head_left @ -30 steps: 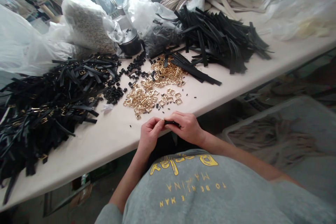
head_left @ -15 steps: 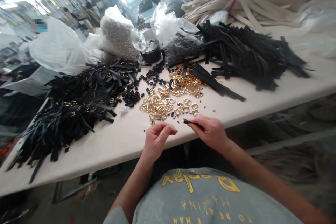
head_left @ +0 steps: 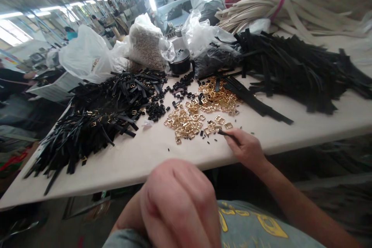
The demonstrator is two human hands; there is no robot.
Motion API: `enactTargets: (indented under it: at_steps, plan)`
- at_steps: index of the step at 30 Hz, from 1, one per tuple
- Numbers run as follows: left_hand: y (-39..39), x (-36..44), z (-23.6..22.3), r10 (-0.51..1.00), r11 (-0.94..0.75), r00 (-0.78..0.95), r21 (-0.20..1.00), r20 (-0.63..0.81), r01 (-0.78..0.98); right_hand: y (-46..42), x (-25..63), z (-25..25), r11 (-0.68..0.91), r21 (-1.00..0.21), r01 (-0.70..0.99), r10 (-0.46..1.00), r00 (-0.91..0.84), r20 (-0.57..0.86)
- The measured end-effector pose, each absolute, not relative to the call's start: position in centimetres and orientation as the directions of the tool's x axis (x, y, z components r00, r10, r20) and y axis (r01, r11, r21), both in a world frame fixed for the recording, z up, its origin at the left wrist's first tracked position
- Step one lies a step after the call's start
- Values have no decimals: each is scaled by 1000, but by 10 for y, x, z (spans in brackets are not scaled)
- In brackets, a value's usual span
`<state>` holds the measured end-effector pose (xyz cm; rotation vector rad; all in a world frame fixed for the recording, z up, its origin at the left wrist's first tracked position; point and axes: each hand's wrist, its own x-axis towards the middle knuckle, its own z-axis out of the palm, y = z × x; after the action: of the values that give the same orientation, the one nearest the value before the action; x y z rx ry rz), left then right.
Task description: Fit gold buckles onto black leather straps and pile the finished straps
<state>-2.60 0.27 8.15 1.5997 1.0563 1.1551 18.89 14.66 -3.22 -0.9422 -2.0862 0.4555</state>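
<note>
My right hand point(head_left: 246, 148) pinches a black strap point(head_left: 228, 133) at the table's front edge, with the strap's end poking out past the fingertips. Close to the camera, my left hand point(head_left: 180, 205) looms large, its fingers bent and closed; the fingertips are hidden, so anything in them is out of sight. Just beyond my right hand lie gold buckles point(head_left: 186, 122), spread in a loose pile. Small black loops point(head_left: 156, 111) are heaped to the left of the buckles, and tiny black bits are scattered on the table between the buckles and me.
Black straps with buckles point(head_left: 95, 124) cover the table's left side. Plain black straps point(head_left: 296, 69) are piled at the right, beside a tied beige bundle point(head_left: 319, 4). Behind stand a black lidded pot point(head_left: 180, 62) and plastic bags point(head_left: 147, 44). Another person's hand point(head_left: 30, 74) shows far left.
My left hand has come up from the table edge towards the camera. My right hand still holds the black strap. The view has shifted, so the table's things appear farther right.
</note>
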Motion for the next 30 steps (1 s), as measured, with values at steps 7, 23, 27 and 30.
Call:
enactTargets:
  at_steps: [7,23,27,30]
  plan:
    - [153,-128,49,910,149,-358,641,209,753,146,188,-33,666,-563,489,745,-463,480]
    - [142,-108,11,926,112,-371,886,71,450,154,195,-51,766,-377,521,616,-425,664]
    - [96,-45,-4,965,68,-253,998,-66,-4,145,188,-39,755,-389,529,623,-391,678]
    - [75,-4,-8,955,115,-238,963,-174,-243,135,179,-28,768,-371,521,609,-419,673]
